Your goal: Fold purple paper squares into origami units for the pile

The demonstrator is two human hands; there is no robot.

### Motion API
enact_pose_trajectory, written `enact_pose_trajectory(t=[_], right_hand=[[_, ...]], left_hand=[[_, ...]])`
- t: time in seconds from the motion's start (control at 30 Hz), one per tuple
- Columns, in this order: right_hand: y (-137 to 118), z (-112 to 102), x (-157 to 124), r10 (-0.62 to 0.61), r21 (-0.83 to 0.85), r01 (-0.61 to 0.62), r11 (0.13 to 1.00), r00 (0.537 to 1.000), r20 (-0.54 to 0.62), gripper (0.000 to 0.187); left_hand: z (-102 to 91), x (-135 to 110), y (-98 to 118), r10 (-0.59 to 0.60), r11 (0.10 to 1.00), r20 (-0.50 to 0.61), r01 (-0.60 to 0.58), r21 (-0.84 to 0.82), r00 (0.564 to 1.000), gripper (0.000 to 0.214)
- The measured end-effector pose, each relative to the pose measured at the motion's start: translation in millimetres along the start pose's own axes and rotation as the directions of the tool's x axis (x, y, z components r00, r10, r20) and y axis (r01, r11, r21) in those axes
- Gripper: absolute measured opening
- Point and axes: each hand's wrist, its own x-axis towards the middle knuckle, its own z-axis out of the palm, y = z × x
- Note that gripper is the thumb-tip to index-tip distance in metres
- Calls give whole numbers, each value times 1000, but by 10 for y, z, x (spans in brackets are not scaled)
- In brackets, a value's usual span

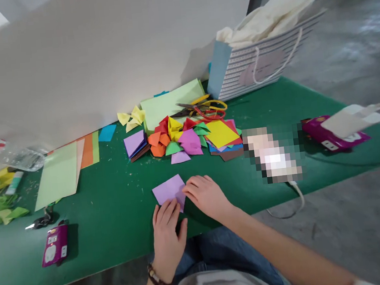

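On the green mat (93, 226), near its front edge, a lilac paper square (168, 189) is pressed flat by the open fingers of the left hand (167, 241), and a beaded bracelet (157, 278) is worn on that wrist. The square's right side is touched by the unclenched right hand (206, 198). Farther along the mat, folded coloured paper (189, 138) is heaped beside scissors (207, 109), while a pale green sheet (56, 176) is laid to the left and a striped paper bag (263, 65) is stood behind

Soft, even light (edges visibly warped)
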Motion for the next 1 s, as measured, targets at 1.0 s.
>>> enact_pose_trajectory(t=[1.0], right_hand=[[274,-203,-290,-409,-125,412,903,911,51,27]], left_hand=[[-119,218,-244,234,970,91,-239,51,968,31]])
